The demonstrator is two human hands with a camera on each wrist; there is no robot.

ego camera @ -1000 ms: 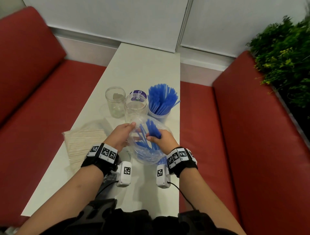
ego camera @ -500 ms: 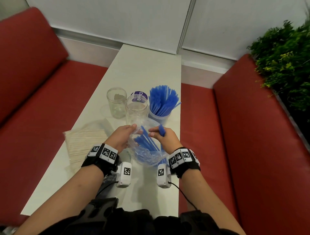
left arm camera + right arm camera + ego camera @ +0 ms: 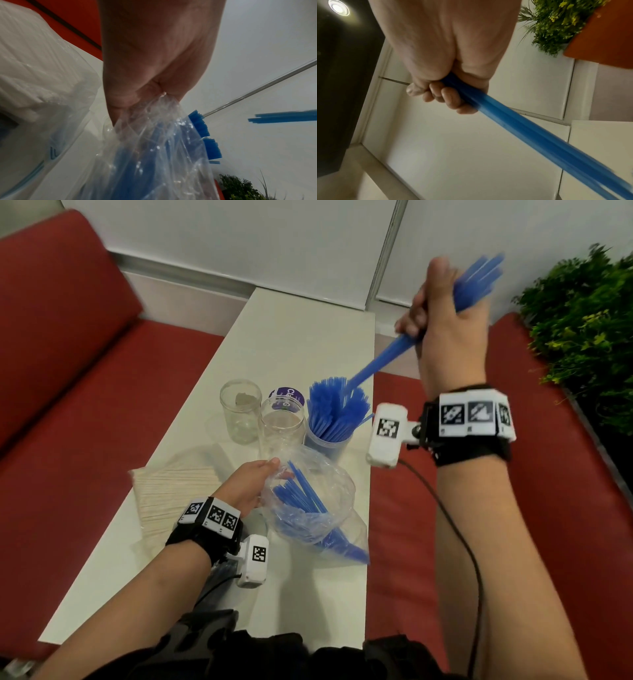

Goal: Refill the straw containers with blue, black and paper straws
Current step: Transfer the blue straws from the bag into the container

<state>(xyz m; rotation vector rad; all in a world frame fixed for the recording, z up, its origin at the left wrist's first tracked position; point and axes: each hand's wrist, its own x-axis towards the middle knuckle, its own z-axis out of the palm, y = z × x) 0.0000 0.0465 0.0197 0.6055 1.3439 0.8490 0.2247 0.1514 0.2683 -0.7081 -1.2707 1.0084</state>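
My right hand [image 3: 435, 313] is raised high over the table's right side and grips a bundle of blue straws [image 3: 383, 361] [image 3: 530, 132], tilted, its lower end close above the blue-straw container [image 3: 329, 436], which is packed with straws. My left hand [image 3: 250, 484] [image 3: 154, 67] pinches the rim of a clear plastic bag [image 3: 311, 505] [image 3: 154, 155] that still holds several blue straws. Two empty clear jars [image 3: 241, 416] [image 3: 281, 426] stand left of the container. A stack of paper straws [image 3: 171, 494] lies at the table's left edge.
A purple lid [image 3: 287, 397] lies behind the jars. The white table [image 3: 291, 337] runs between red bench seats [image 3: 85, 405] [image 3: 565, 508]. A green plant [image 3: 589, 330] stands at the far right. A cable hangs from my right wrist.
My right hand has pulled a bundle of blue straws out of the bag and lifted it up and to the right, over the blue-straw container. My left hand still holds the bag's rim.
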